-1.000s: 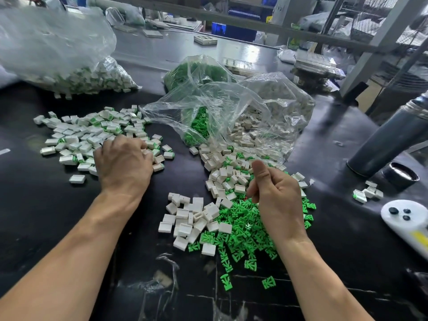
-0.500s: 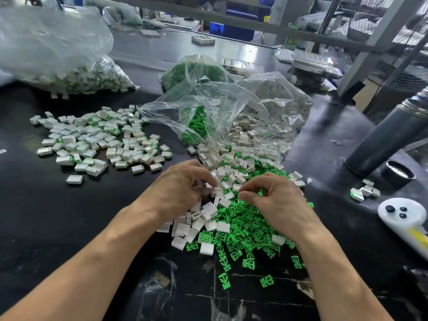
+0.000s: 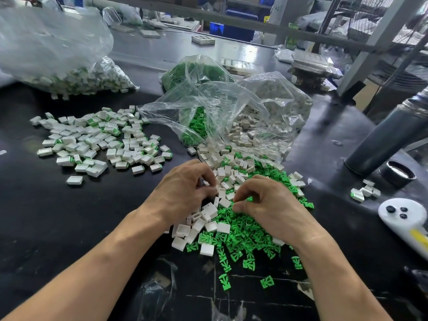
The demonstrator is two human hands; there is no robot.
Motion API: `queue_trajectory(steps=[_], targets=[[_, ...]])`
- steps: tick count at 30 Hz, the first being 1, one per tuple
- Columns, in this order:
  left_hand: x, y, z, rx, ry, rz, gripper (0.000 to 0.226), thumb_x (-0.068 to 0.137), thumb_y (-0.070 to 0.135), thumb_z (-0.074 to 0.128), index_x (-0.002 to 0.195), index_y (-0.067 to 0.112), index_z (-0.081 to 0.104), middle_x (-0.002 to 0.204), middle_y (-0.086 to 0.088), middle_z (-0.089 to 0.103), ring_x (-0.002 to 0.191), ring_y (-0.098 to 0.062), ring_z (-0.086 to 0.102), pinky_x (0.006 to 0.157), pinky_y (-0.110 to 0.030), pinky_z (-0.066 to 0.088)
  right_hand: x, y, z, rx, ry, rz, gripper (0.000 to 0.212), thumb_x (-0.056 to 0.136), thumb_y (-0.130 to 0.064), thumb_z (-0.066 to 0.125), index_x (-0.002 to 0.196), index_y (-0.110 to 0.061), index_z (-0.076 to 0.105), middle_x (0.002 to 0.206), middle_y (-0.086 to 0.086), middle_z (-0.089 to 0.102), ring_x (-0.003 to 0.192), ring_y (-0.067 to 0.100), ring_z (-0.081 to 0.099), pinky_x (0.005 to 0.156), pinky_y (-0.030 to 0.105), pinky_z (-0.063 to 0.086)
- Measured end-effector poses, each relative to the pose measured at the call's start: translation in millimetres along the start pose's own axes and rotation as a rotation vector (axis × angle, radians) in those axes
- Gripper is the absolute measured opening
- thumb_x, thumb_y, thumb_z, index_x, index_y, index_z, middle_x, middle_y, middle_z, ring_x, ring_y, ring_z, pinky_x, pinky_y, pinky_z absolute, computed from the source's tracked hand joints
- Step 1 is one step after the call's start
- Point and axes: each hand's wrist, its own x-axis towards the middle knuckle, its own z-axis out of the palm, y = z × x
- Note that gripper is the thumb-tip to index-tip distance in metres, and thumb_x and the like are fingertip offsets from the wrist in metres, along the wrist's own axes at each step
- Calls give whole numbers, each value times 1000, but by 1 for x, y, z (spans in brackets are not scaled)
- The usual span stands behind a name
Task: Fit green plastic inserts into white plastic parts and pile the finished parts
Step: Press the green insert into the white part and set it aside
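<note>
My left hand (image 3: pixel 185 193) and right hand (image 3: pixel 268 207) meet over a mixed heap in the middle of the black table (image 3: pixel 46 228). The heap holds loose white plastic parts (image 3: pixel 223 228) and green inserts (image 3: pixel 245 239). With curled fingers, my left hand pinches a white part at the heap's top. Thumb and forefinger of my right hand pinch a green insert just beside it. To the left lies a spread pile of finished parts (image 3: pixel 99 144), white with green showing.
An open clear bag (image 3: pixel 231 107) spills white and green pieces behind the heap. A large bag of parts (image 3: pixel 58 56) lies at the far left. On the right are a dark bottle (image 3: pixel 391 135), its cap (image 3: pixel 400 173), a few parts (image 3: pixel 366 193) and a white controller (image 3: pixel 407 218).
My left hand left the finished pile and came right to the middle heap. My right hand came down from a raised fist onto the heap beside it.
</note>
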Motion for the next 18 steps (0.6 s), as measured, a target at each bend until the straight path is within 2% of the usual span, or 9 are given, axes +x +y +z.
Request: queue_trajectory(steps=[3, 7, 11, 13, 18], targets=[[0, 4, -1, -157, 35, -32, 16, 86, 33, 81, 86, 38, 66, 81, 18, 67, 73, 3, 62, 65, -14, 45, 0, 1, 2, 137, 90, -53, 12, 90, -37, 78, 87, -35, 67, 88, -23, 66, 78, -1, 62, 66, 14, 48], [-2, 13, -4, -460, 2, -8, 14, 86, 24, 80, 94, 25, 69, 85, 6, 73, 77, -10, 69, 73, -25, 55, 3, -1, 8, 444, 235, -45, 9, 93, -30, 77, 91, -35, 70, 82, -10, 72, 70, 3, 66, 64, 16, 53], [-4, 17, -4, -622, -16, -6, 16, 86, 20, 79, 99, 16, 70, 88, -2, 74, 81, -18, 71, 79, -32, 61, 4, -3, 13, 610, 272, -64, 19, 97, -20, 72, 97, -38, 77, 71, -16, 68, 59, 0, 59, 54, 12, 46], [-4, 17, -3, -671, -7, -17, 16, 87, 18, 80, 100, 14, 71, 87, -3, 74, 78, -15, 69, 78, -31, 60, 4, -5, 13, 640, 260, -80, 24, 98, -12, 69, 100, -34, 79, 71, -15, 69, 58, 0, 59, 55, 13, 47], [-4, 17, -3, -714, -18, -20, 16, 87, 17, 79, 100, 13, 72, 86, -1, 75, 76, -11, 68, 73, -23, 58, 5, -10, 16, 738, 289, -115, 24, 94, -1, 70, 105, -22, 76, 83, 0, 75, 71, 13, 69, 62, 21, 56]])
